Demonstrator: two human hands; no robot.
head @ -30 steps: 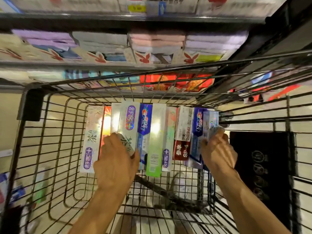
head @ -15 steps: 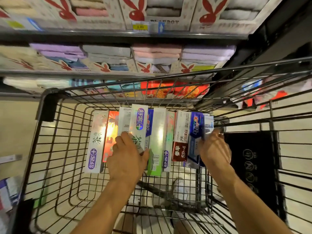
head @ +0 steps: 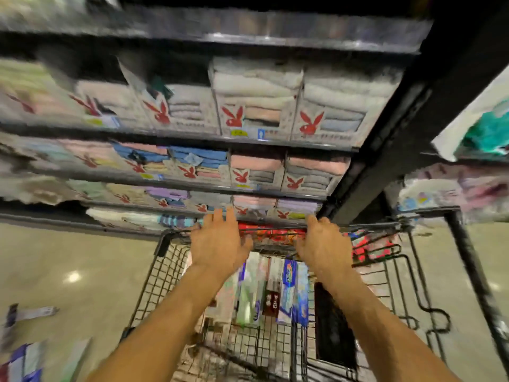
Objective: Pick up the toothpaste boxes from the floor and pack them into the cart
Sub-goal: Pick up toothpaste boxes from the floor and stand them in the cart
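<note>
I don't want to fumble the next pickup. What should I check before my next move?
1. Left hand free: ok, fingers straight, holds nothing.
2. Right hand free: ok, holds nothing.
3. Cart boxes packed in a row: ok.
4. Floor boxes all picked up: not ok, some lie at lower left.
5. Room left in cart: cannot tell, arms and blur hide much of it.

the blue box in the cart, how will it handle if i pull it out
The blue box looks like thin carton, so probably stiff but dentable if squeezed. Long and flat-sided, it shouldn't roll. It leans packed against other boxes in the cart, so pulling it may shift its neighbours.
</note>
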